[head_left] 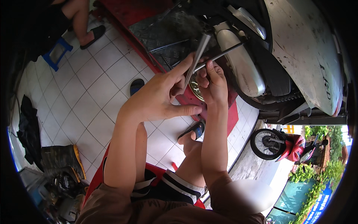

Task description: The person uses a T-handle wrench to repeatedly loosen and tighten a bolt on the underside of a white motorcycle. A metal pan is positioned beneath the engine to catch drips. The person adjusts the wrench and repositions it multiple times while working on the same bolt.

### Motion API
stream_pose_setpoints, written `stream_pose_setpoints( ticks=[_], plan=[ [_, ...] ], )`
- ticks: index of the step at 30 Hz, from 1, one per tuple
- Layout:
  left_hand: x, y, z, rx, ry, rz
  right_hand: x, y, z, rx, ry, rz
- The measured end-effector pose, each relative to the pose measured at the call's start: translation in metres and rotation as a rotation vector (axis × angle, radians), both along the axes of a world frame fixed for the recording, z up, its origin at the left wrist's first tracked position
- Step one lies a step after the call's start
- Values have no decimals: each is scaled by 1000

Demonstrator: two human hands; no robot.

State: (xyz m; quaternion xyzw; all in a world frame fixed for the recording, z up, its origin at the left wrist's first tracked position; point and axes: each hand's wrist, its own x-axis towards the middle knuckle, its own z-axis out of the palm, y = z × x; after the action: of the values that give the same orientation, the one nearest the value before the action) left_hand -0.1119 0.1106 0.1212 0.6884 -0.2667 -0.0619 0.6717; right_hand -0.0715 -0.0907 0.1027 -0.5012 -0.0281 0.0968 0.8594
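Observation:
A metal T-handle wrench (225, 52) reaches from my hands toward the motorbike (294, 41) on the right. My right hand (213, 80) is closed round its dark shaft, close to where the crossbar (199, 52) joins. The far tip of the shaft ends near the bike's silver side cover (238, 61); I cannot tell whether it sits on a bolt. Beside the crossbar, my left hand (160, 95) has its fingers apart and its thumb stretched out, with the index finger next to the bar.
A red work platform (233, 115) with a dark metal plate (149, 31) lies under the bike; a round gold-coloured dish (195, 89) rests on it. Another person's leg (76, 20) and a blue stool (57, 54) are at the upper left. Outside stands a red motorbike (294, 147).

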Motion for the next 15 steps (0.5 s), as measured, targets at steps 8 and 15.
stream_pose_setpoints(
  ticks=[8, 15],
  plan=[
    [-5, 1, -4, 218, -72, 144, -4, 8, -3, 92, 37, -144],
    [-5, 3, 4, 543, 108, -310, -4, 9, 7, 322, 74, -155]
  ],
)
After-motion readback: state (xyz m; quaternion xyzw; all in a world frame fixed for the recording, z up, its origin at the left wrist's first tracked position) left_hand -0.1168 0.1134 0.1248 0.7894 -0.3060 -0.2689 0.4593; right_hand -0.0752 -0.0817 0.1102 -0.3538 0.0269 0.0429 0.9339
